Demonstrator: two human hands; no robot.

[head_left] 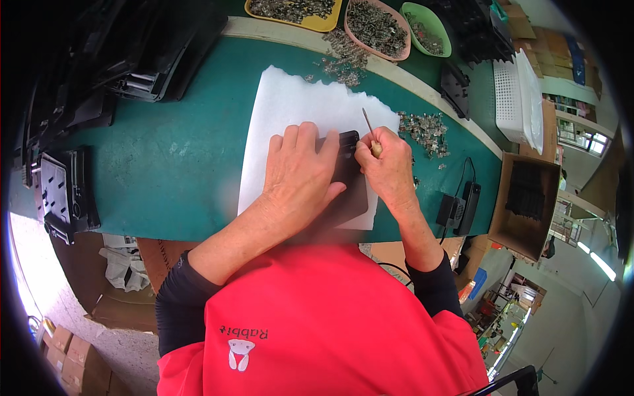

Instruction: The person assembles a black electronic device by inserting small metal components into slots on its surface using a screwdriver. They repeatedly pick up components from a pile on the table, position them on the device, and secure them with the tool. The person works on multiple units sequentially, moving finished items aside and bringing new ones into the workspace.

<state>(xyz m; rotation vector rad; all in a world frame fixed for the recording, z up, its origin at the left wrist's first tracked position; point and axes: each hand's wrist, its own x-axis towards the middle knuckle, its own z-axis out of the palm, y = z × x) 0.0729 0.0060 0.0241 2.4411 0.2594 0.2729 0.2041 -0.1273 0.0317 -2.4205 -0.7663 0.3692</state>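
A dark flat plastic panel (353, 198) lies on a torn white foam sheet (267, 125) on the green worktop. My left hand (297, 162) rests flat over the panel's left part, fingers extended and thumb apart. At the panel's far right corner, my right hand (389, 165) is closed round a thin-bladed tool (367, 120) with a pale yellowish handle. Its slim metal shaft sticks up and away from the fist. The thumb and forefinger are at the black end of the panel; whether they also pinch a small piece is hidden.
Small metal clips (426, 132) lie heaped right of the foam. Along the far edge stand a yellow tray (323, 24), a pink tray (404, 51) and a green bowl (446, 46) of small parts. Black plastic housings (69, 188) crowd the left; a black power adapter (469, 208) lies right.
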